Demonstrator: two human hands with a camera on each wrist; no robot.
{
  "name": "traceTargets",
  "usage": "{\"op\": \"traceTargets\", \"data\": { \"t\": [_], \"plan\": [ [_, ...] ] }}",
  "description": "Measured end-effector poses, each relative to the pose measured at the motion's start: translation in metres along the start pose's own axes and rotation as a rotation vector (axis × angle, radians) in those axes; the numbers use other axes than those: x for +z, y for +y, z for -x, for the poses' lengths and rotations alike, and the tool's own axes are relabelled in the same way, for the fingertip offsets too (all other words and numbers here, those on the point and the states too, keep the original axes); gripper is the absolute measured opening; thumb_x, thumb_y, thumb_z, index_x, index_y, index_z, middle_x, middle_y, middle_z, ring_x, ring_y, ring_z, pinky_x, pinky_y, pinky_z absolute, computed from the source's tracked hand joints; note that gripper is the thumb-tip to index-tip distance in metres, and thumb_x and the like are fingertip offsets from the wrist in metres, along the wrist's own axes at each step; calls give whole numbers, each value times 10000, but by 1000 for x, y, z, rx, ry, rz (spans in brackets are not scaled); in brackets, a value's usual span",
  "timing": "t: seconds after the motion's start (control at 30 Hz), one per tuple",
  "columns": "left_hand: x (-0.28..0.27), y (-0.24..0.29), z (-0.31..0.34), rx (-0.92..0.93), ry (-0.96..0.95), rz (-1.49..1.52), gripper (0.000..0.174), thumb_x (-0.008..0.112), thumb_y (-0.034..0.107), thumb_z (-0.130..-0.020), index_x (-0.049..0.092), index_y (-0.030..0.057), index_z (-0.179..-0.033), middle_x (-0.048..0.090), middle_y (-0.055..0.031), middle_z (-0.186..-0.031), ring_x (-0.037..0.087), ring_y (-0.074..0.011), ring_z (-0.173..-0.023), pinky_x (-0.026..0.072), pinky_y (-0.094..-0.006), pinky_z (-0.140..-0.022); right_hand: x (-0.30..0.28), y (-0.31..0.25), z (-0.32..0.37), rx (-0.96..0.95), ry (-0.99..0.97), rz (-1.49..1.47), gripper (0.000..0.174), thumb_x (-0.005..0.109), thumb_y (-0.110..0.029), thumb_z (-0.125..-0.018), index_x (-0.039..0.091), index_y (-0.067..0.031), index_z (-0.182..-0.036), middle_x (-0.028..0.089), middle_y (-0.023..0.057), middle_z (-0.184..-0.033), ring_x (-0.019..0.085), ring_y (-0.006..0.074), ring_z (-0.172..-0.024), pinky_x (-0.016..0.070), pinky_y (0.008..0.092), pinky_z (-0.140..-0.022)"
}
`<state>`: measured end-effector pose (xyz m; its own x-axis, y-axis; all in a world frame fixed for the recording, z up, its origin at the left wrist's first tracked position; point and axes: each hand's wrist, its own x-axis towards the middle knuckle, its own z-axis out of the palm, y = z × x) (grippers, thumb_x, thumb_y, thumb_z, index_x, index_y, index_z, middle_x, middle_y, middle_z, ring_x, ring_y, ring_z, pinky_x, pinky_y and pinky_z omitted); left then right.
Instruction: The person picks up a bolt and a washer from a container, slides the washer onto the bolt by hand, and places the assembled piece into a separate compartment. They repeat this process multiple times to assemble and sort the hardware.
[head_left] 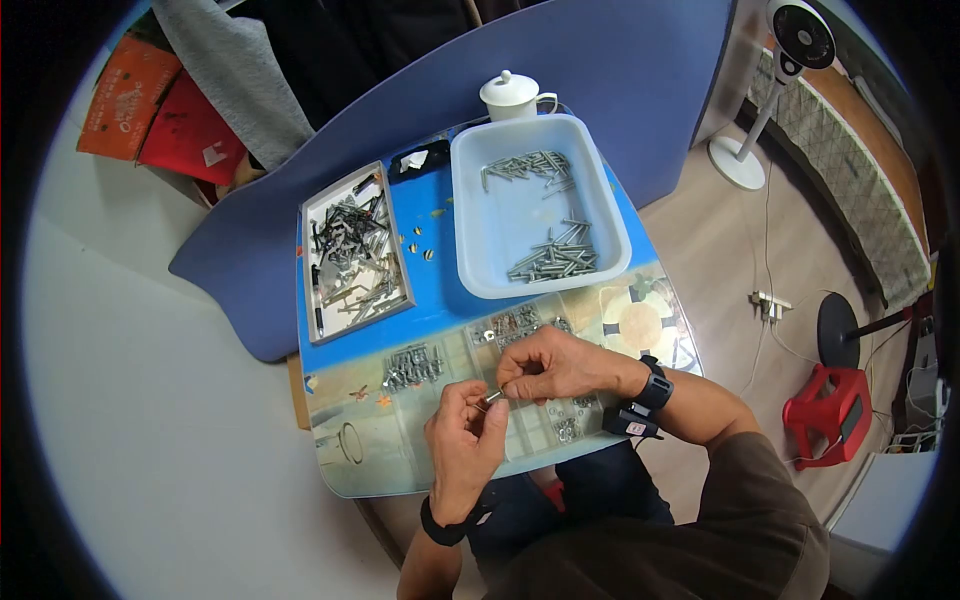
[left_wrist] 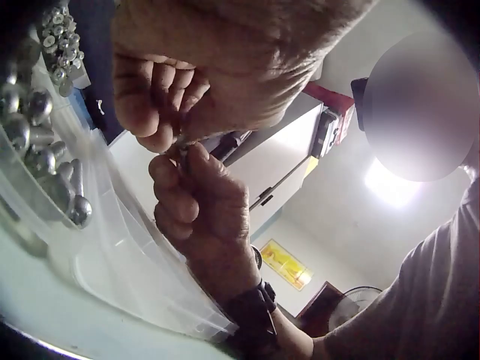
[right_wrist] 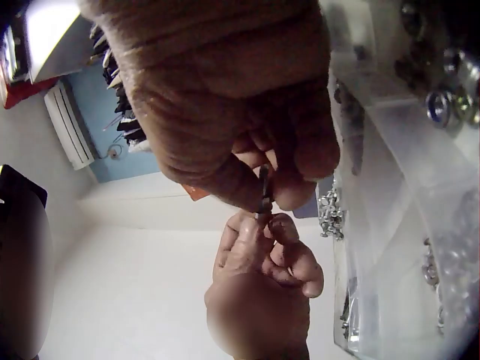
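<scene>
Over the near part of the table, my left hand [head_left: 465, 447] and right hand [head_left: 556, 364] meet fingertip to fingertip. A small, slim metal bolt [head_left: 493, 397] shows between them, pinched by thumb and fingers from both sides. Seen in the right wrist view, the bolt [right_wrist: 265, 201] stands end to end between the two sets of fingertips, partly hidden by them. Below the hands lies a clear divided plastic box [head_left: 520, 440]. Its compartments hold silvery bolts [head_left: 413, 367], mixed nuts and washers [head_left: 515, 325], and small nuts [head_left: 567, 430].
A deep white plastic tub [head_left: 463, 200] with two heaps of metal rods [head_left: 560, 255] stands beyond the hands. Left of it is a shallow white box [head_left: 402, 270] of mixed screws and fittings [head_left: 350, 240]. Behind the tub stands a lidded white mug [head_left: 508, 95], near a blue partition [head_left: 640, 80].
</scene>
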<state>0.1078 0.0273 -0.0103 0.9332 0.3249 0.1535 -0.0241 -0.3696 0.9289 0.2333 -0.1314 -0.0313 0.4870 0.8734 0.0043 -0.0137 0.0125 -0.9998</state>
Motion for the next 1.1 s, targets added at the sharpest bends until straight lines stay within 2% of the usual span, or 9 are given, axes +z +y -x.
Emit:
{"op": "traceTargets", "data": {
  "t": [0.33,0.4,0.43,0.5,0.63,0.83,0.93,1.0,1.1],
  "plan": [
    [-11,-21,-3,-63,-142,-208,199,619,141,-994,606,-10,-865,569,-9,-634,517,-61,-597,404,-246,-531,0,0,0,-4,10,50,109,720,-95,-925,665,0,-929,590,-25,-738,523,46,-646,438,233,-558],
    [-12,-19,-4,-100,-162,-210,177,644,160,-967,619,-2,-900,603,-119,-651,589,-195,-551,456,-332,-537,0,1,0,-8,21,31,110,723,-93,-925,664,0,-924,585,-32,-740,518,45,-654,436,234,-569],
    [-11,-16,-4,-100,-162,-211,177,644,160,-967,619,-2,-900,603,-119,-651,589,-195,-551,456,-332,-537,0,0,0,-9,20,31,110,723,-93,-925,664,0,-924,585,-32,-740,518,45,-654,436,234,-569],
    [-5,-10,-2,25,-77,-32,171,619,138,-993,596,-28,-959,620,-19,-753,533,-63,-631,433,-231,-566,0,-4,0,18,17,-1,109,720,-90,-929,662,1,-919,581,-37,-740,512,44,-655,432,234,-571],
    [-7,-11,0,10,-131,22,166,619,133,-994,585,-29,-1002,636,-28,-816,543,-59,-649,444,-217,-584,0,-1,-2,-4,24,24,107,714,-90,-935,661,2,-921,577,-38,-738,518,45,-645,435,236,-563],
    [-13,-22,-2,-25,-144,-101,212,611,172,-1012,595,-9,-902,602,-11,-686,526,-46,-596,406,-223,-526,3,-6,-2,33,47,20,94,702,-75,-884,644,-8,-854,575,-26,-693,510,52,-643,433,251,-580],
    [-14,-17,-4,-189,-180,-80,257,611,200,-1017,594,-3,-861,580,-4,-632,511,-46,-569,387,-229,-504,3,-4,-1,39,41,1,87,701,-74,-889,650,-9,-860,571,-32,-695,501,52,-649,427,248,-579],
    [-16,-19,-6,-190,-199,-101,204,657,184,-973,639,-5,-898,612,-88,-653,575,-116,-575,460,-306,-546,2,-1,-1,36,44,-24,83,703,-73,-894,657,-9,-867,572,-38,-701,489,48,-652,422,246,-578],
    [-4,-9,-6,-11,-41,40,181,671,167,-961,639,-6,-916,630,-89,-690,568,-117,-575,464,-294,-550,0,2,-2,6,54,8,84,705,-75,-897,660,-9,-869,574,-42,-705,480,44,-650,418,244,-576]
  ]
}}
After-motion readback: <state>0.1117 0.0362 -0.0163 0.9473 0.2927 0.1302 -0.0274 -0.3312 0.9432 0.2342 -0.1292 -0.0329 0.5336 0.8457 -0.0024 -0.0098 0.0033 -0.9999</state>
